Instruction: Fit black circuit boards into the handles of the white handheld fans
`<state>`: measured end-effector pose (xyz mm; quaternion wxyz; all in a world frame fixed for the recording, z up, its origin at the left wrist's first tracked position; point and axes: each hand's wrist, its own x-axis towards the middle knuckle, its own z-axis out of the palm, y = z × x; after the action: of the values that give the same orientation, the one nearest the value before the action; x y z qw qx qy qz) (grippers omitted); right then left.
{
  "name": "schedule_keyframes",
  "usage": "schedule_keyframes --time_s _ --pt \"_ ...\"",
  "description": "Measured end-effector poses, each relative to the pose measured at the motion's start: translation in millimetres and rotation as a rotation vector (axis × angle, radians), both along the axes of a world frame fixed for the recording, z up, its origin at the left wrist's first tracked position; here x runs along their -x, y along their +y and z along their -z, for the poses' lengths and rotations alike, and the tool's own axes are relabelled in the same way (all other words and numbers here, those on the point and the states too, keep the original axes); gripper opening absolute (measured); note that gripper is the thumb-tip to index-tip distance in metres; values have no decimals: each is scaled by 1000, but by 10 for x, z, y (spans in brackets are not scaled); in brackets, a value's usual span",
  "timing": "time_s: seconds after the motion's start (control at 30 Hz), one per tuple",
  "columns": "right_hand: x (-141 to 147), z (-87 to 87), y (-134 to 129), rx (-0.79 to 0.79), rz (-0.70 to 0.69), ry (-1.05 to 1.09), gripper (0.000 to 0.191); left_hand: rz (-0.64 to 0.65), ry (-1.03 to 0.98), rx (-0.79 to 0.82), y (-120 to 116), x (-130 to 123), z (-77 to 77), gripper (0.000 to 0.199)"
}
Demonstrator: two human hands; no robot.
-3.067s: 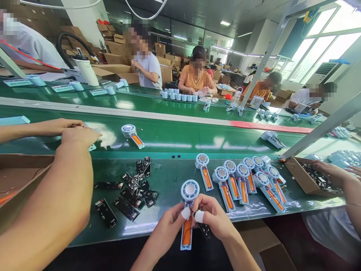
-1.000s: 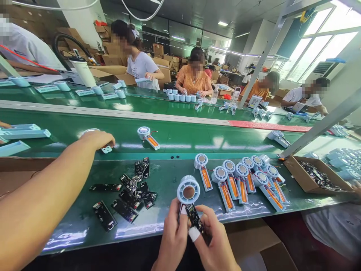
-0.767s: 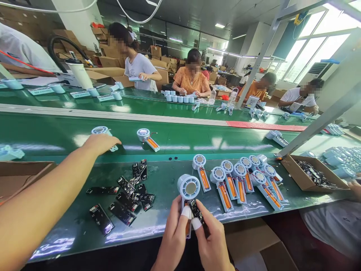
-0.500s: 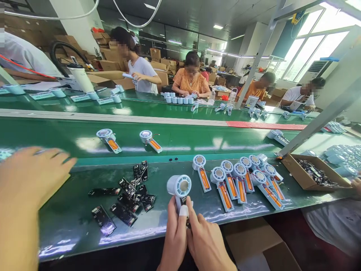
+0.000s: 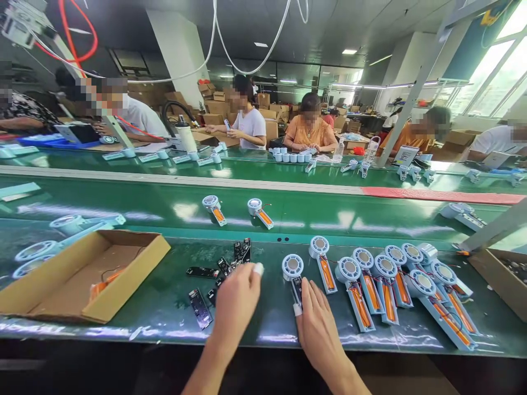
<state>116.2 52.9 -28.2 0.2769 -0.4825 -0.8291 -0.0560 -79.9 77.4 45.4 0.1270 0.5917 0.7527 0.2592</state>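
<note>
My right hand [image 5: 319,323] lies against the handle of a light-blue fan unit [image 5: 292,267], whose round head faces up and whose handle bears a black circuit board [image 5: 297,289]. Over the pile of black circuit boards [image 5: 200,308] is my left hand [image 5: 239,299], fingers curled and a white cover on one fingertip; whether it grips a board is hidden. To the right of my right hand lie several fan units [image 5: 348,270] with orange batteries [image 5: 361,307] in their open handles.
A shallow cardboard box [image 5: 123,241] with an orange item stands at left, another box [image 5: 502,274] at right. Two fan units [image 5: 255,206] lie on the green belt [image 5: 185,219]. A metal post [image 5: 502,225] rises at right. People sit across the line.
My left hand has left the fan unit and moved left to the boards. The unit now rests on the table under my right hand. The view has swung left; the other person's near arm is gone.
</note>
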Motion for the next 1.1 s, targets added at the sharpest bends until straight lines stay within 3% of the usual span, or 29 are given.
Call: schedule_keyframes --time_s 0.07,0.17,0.27,0.4,0.47,0.53,0.6,0.67,0.73,0.8,0.93,1.1 --pt "-3 55 42 6 -10 39 79 -100 73 -42 224 209 -45 28" --pt "2 107 25 42 -25 107 76 -134 88 -55 509 406 -24 15" --pt "-37 88 -70 59 -51 191 72 -146 35 -125 639 522 -6 22" --pt "-247 -89 -195 29 -59 336 52 -256 -115 -308 569 638 -99 16" --pt "-378 -238 -184 0 46 383 35 -357 -216 -390 434 588 -173 33" --pt "-451 -407 -89 34 181 335 25 -400 -318 -442 223 378 -239 42" --pt "-422 -566 77 157 298 165 23 -262 -568 -386 -38 6 -269 35" --pt "-306 -688 261 305 395 -42 31 21 -817 -269 -291 -445 -230 26" --pt "-178 -751 388 427 434 -195 39 220 -1090 -73 -478 -842 -113 26" --pt "-122 -744 395 477 431 -255 39 300 -1236 51 -571 -1080 52 27" --pt "-309 -573 21 408 380 -193 51 256 -1200 97 -581 -1049 351 33" --pt "-638 -497 -567 238 222 86 52 261 -971 114 -711 -690 513 36"
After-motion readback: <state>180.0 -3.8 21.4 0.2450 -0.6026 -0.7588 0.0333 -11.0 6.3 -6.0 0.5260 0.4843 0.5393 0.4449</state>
